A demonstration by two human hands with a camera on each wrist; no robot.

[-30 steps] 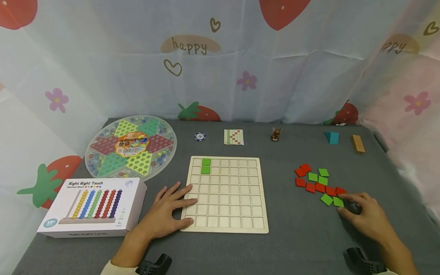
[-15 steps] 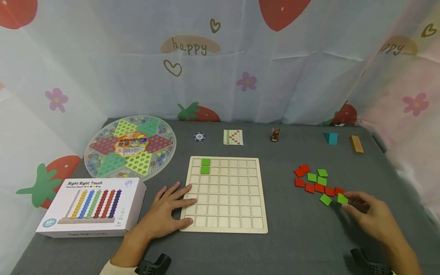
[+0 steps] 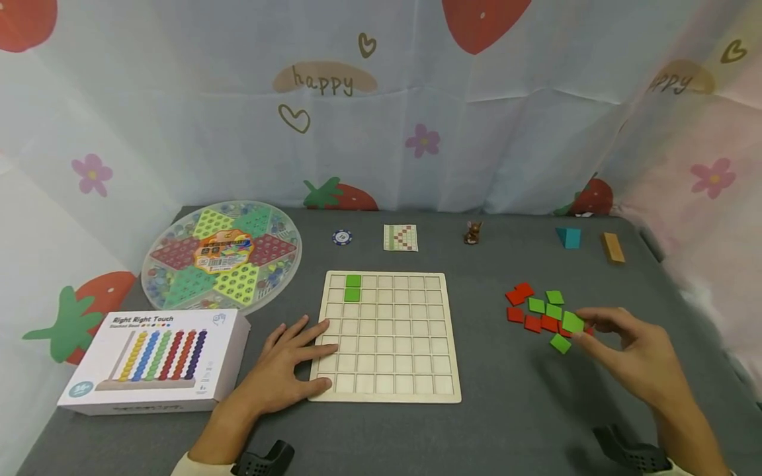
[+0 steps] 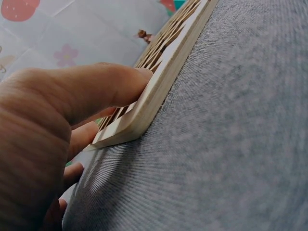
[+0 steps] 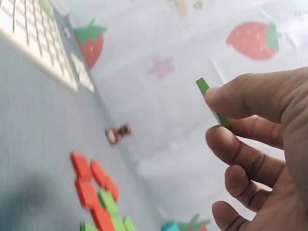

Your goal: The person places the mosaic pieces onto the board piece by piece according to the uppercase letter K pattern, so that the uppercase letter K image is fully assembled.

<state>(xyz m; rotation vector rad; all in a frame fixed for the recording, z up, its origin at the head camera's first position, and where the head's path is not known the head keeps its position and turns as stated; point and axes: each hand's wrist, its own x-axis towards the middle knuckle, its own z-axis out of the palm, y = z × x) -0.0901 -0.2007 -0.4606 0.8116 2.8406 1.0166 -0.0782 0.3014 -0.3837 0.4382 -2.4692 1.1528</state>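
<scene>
Right hand (image 3: pixel 631 354) lifted just above the desk (image 3: pixel 512 423) near its right edge, thumb and forefinger pinching a green tile (image 3: pixel 573 322) by its edges, so the flat face stays free for setting down. In the right wrist view, same green tile (image 5: pixel 211 103) seen edge-on between the fingertips (image 5: pixel 226 96), clear of the cloth.

Directly under and beside it, the loose pile of red and green tiles (image 3: pixel 544 311), scattered flat and partly overlapping, kept close to the right hand for easy picking.

Left hand (image 3: pixel 286 367) laid flat with fingers straight, palm on the desk and fingertips over the left edge of the wooden grid board (image 3: pixel 389 334), apparently steadying it against sliding; thumb pressed along the board's side in the left wrist view (image 4: pixel 159 86). Two green tiles (image 3: pixel 352 288) already seated in the far-left part of the board, one behind the other.

Toward the far edge: a pattern card (image 3: pixel 401 238), probably a reference, a poker chip (image 3: pixel 342 237), a small brown figure (image 3: pixel 473 233), a blue block (image 3: pixel 569 237) and a wooden block (image 3: pixel 612 247). At left, a round checkers set (image 3: pixel 221 254) and an abacus box (image 3: pixel 156 360).
</scene>
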